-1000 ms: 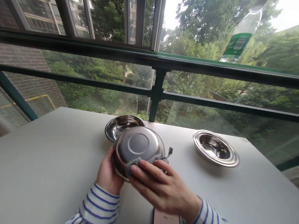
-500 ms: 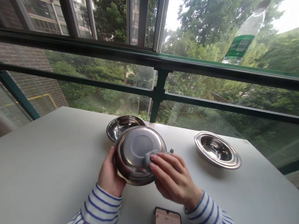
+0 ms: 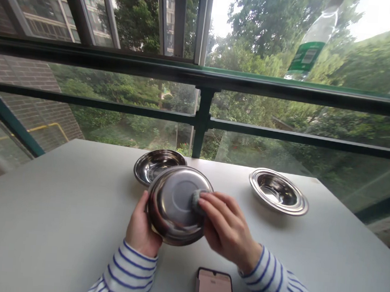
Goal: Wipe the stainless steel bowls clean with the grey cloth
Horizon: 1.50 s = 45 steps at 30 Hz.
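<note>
My left hand (image 3: 143,229) grips the rim of a stainless steel bowl (image 3: 174,196) from the lower left, the thumb along its side and the other fingers hidden beneath. The bowl is tilted, its underside facing me. Against the right part of that underside, my right hand (image 3: 231,227) presses a crumpled grey cloth (image 3: 196,201), mostly covered by the fingers. Just behind the held bowl, and partly hidden by it, a second steel bowl (image 3: 142,165) stands upright on the white table (image 3: 57,216).
To the right on the table sit wide-rimmed steel bowls (image 3: 298,203), apparently stacked. A phone (image 3: 215,289) with a lit screen lies at the near edge. Beyond the table run a dark green railing (image 3: 147,70) and glass, with a green-labelled plastic bottle (image 3: 306,56) above the rail.
My right hand has shifted the cloth slightly up across the bowl's underside. The bowl stays in my left hand. The whole view has drifted a little.
</note>
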Each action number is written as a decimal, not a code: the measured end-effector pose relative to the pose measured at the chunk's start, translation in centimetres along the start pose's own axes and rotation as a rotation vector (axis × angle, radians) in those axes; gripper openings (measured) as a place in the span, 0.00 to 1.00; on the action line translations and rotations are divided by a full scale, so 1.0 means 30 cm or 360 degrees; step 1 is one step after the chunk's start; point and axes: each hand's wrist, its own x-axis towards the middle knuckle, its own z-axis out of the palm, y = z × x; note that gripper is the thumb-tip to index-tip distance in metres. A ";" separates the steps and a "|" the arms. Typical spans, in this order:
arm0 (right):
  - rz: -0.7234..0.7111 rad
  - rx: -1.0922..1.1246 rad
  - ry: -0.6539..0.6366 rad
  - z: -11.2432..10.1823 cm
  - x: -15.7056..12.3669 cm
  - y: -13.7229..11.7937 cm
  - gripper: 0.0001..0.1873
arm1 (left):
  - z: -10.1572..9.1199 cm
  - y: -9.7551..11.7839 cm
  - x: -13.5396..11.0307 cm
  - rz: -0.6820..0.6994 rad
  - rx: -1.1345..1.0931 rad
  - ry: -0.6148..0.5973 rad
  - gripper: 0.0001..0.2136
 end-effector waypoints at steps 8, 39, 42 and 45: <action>0.0025 -0.0039 0.0067 0.013 -0.012 -0.013 0.26 | -0.012 0.002 0.014 0.0047 0.0004 -0.0056 0.15; 0.0164 -0.0085 0.0006 0.008 -0.007 -0.014 0.20 | 0.001 0.029 0.011 0.0192 -0.0059 0.0040 0.12; 0.0070 -0.0101 -0.0077 0.005 -0.005 -0.015 0.20 | 0.001 0.025 0.009 0.0173 -0.0048 0.0037 0.12; 0.0066 -0.0095 -0.0112 0.002 -0.003 -0.014 0.19 | 0.001 0.022 0.006 0.0183 -0.0054 0.0008 0.13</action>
